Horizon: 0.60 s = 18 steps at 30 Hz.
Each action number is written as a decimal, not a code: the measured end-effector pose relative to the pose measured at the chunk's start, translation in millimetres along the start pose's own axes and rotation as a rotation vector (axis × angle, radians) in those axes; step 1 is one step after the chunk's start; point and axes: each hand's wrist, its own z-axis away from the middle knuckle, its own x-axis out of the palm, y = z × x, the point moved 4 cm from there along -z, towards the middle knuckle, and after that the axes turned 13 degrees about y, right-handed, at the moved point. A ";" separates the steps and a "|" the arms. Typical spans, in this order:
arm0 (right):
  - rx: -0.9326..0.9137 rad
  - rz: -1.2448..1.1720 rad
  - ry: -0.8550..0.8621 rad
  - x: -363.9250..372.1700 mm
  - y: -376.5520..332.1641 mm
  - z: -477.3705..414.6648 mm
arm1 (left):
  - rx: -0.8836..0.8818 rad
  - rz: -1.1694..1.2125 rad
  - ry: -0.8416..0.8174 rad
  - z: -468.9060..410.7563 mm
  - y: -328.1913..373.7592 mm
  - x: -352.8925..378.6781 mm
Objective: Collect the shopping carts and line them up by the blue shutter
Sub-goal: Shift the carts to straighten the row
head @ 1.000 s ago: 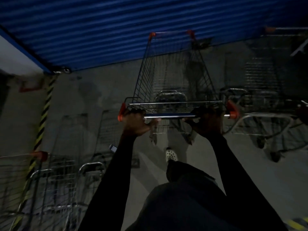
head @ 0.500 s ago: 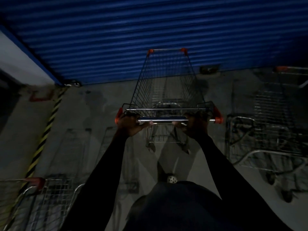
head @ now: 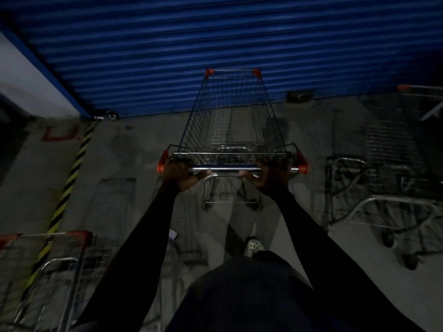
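Both hands are closed around the handle [head: 225, 168] of the cart [head: 231, 130]: the left hand [head: 181, 174] wraps the bar near its left orange end cap, the right hand [head: 268, 174] near the right one, fingers curled over the top and thumbs under, with bare chrome showing between them. That bar is the place to hold it; two hands set wide apart give the leverage to steer. The cart is a stiff wire basket on castors and it is empty, so it should roll light and easy, though the castors may wander on the floor [head: 134, 152] and the frame will clatter rather than give if it strikes anything. It runs straight ahead of the grip, arms nearly at full reach, its nose with two orange corner caps pointing at the blue shutter [head: 191, 44]; seen from above, the nose overlaps the shutter, but how close it stands cannot be told. Another cart [head: 395, 149] stands to the right, apart from this one and also by the shutter, and more carts [head: 48, 271] sit at lower left beside a yellow-and-black stripe [head: 69, 185]. The light is dim, and detail in the far carts is hard to read.
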 end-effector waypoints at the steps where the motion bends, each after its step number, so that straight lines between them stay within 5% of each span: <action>1: 0.005 -0.010 -0.022 -3.5 -6.5 9.8 | 0.002 -0.014 -0.012 10.6 -5.9 -0.6; 18: -0.060 0.072 -0.102 -103.2 -69.7 185.8 | 0.048 0.075 0.209 221.3 -30.0 -65.0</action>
